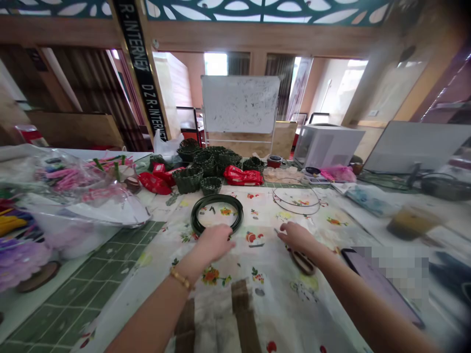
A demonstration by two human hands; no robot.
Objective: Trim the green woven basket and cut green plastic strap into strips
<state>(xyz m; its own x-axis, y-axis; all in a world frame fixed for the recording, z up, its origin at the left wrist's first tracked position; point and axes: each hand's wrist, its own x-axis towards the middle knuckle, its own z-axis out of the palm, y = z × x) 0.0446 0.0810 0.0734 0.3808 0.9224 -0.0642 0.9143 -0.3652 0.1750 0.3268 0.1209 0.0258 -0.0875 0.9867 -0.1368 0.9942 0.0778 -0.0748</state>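
Note:
A coil of dark green flat strip (196,208) lies in a ring on the flowered tablecloth. My left hand (215,241), with a gold bracelet at the wrist, is closed over the near edge of the coil. Its fingertips are partly hidden. To the right, my right hand (297,239) is closed over the middle of a pair of scissors. The dark handle loops of the scissors (303,264) show below the palm, and a thin tip sticks out past the fingers. Between the hands a small grey flat piece (256,244) rests on the cloth.
Dark green woven baskets (188,180) and red packets (243,175) stand behind the coil. A thin wire ring (296,212) lies at the right back. Plastic-wrapped pink craft pieces (69,176) crowd the left. A tablet-like device (382,287) and a cup (412,223) sit right.

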